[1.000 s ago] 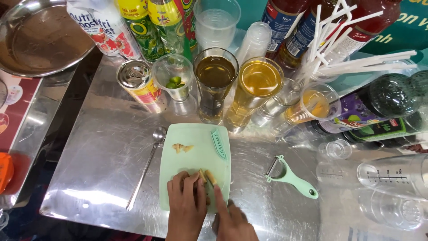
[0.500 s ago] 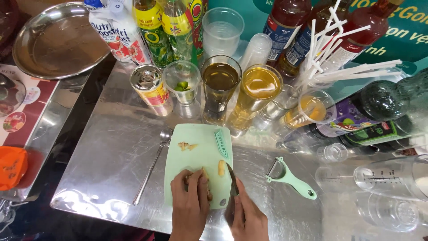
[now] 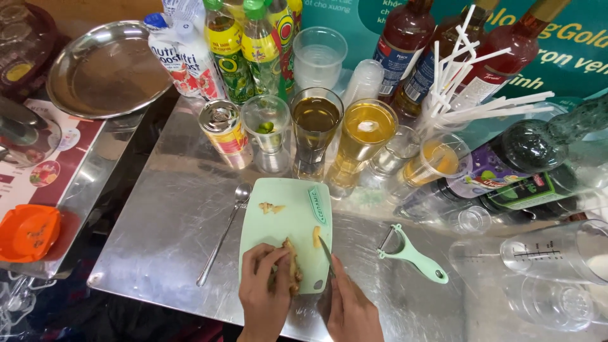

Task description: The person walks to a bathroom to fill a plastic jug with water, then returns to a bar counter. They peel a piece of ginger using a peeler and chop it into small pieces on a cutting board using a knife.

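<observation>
At the bottom centre of the frame the left hand (image 3: 265, 292) presses a knobbly piece of ginger (image 3: 292, 271) onto a pale green cutting board (image 3: 285, 223), fingers curled over the root and pinching it from above; the right hand (image 3: 350, 307), just right of it, is wrapped around the handle of a small knife (image 3: 325, 248) whose blade points up the frame, beside the ginger; a cut slice (image 3: 316, 236) lies just beside the blade, and a scrap of peel (image 3: 271, 207) sits nearer the board's upper left corner; the board rests on a shiny metal bench (image 3: 171, 215); a long spoon (image 3: 223, 233) lies to the left of the board, apart from it, and a green peeler (image 3: 413, 254) lies to the right, well clear of the right hand; above the board, in the middle of the frame, stand an opened can (image 3: 223, 130), a small glass with green pieces (image 3: 266, 132), a glass of dark tea (image 3: 315, 130) and a glass of amber drink (image 3: 364, 139); a round metal tray (image 3: 104, 69) occupies the upper left, and a bunch of white straws (image 3: 468, 82) stands at the upper right.
</observation>
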